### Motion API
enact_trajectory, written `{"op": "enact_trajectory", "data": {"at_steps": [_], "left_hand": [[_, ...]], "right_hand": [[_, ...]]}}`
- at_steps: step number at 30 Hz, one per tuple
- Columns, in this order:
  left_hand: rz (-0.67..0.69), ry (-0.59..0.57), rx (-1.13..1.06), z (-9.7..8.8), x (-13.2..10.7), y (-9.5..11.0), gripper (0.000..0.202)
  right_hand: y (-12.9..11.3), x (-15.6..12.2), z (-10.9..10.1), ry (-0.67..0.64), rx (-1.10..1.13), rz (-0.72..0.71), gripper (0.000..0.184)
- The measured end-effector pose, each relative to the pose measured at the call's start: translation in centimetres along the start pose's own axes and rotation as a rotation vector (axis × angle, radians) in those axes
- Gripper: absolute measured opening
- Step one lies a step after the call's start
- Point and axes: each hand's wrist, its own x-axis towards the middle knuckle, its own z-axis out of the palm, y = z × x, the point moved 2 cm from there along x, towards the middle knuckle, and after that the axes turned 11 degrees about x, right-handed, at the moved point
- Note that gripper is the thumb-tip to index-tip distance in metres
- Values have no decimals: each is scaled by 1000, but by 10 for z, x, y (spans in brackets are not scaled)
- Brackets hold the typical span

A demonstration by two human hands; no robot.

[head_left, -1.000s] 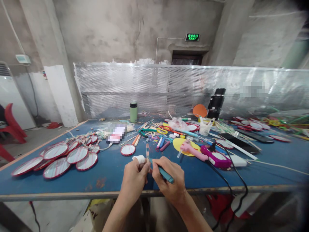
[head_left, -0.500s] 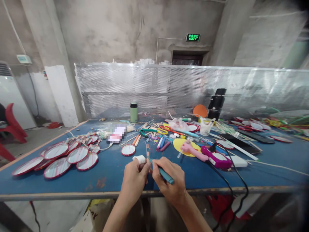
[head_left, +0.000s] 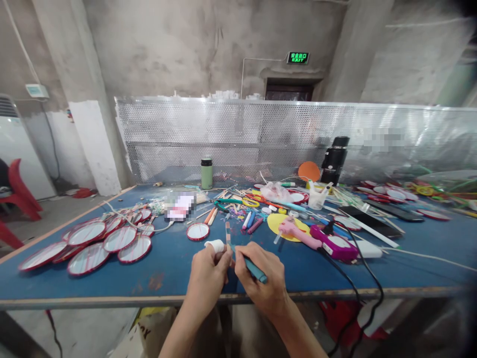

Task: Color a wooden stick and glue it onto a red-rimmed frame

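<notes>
My left hand (head_left: 209, 268), with a white wrap on one finger, is closed on a thin wooden craft stick (head_left: 228, 234). The stick points upright away from me and carries bands of reddish and pale colour. In my right hand (head_left: 265, 273) is a teal marker pen (head_left: 256, 271), held like a writing tool. Its tip meets the stick close to my left fingertips. Just beyond my hands lies a round mirror-like disc (head_left: 198, 231) with a red rim. Several markers, among them a blue marker (head_left: 251, 219), rest behind the stick.
Red-rimmed discs (head_left: 89, 258) are piled at the left. A phone (head_left: 182, 206) on a cable lies behind. To the right are a pink glue gun (head_left: 301, 234), a purple device (head_left: 333, 243) and black cords. A green bottle (head_left: 206, 174) and black flask (head_left: 334, 160) stand at the back.
My right hand and the teal marker have shifted very slightly. Everything else stays in place.
</notes>
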Motion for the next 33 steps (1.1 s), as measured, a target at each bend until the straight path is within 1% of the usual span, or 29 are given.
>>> {"op": "enact_trajectory", "data": {"at_steps": [7,14,26,33], "left_hand": [[-3,-5,-1,0,0,-1,31],[-9,-14,-24,2,1,-6,31],[-2,-7,-7,0,0,-2,33],[-5,-12,-24,1,0,-4,32]], "right_hand": [[0,1,1,-5,2,-1,10],[0,-1,0,27,-30,17,11],[-1,0,0,23,-15,12,11],[-1,1,0,24,-38,15,12]]}}
